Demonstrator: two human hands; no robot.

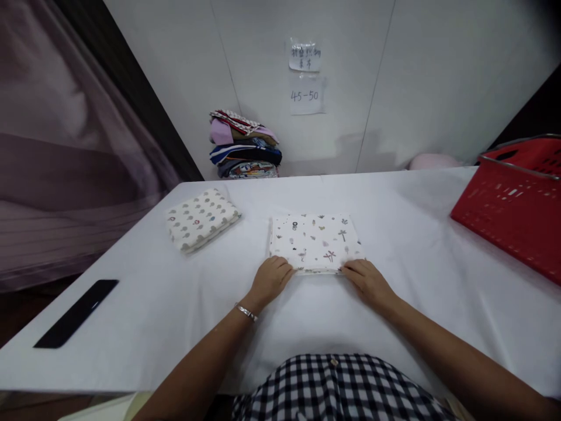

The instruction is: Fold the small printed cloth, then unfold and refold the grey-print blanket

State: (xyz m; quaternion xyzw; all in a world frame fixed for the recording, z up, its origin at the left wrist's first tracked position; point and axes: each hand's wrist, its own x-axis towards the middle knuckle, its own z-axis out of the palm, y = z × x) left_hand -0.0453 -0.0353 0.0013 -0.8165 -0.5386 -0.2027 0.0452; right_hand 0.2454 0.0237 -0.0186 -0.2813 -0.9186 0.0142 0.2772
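Observation:
A folded white cloth (314, 241) with small palm trees and animals printed on it lies flat on the white-covered table (245, 321) in front of me. My left hand (270, 278) pinches its near left corner, fingers closed over the edge. At the near right corner, my right hand (367, 280) grips the same edge between thumb and fingers. Layers of the fold show along the near side between both hands. Off to the left rests a second folded cloth (202, 219), white with grey tree-like shapes, touched by neither hand.
A red plastic basket (512, 204) with a metal handle stands at the right. A flat black object (78, 313) lies near the left edge. Behind the table's far edge rises a stack of folded clothes (245, 146). Paper signs (305, 93) hang on the wall.

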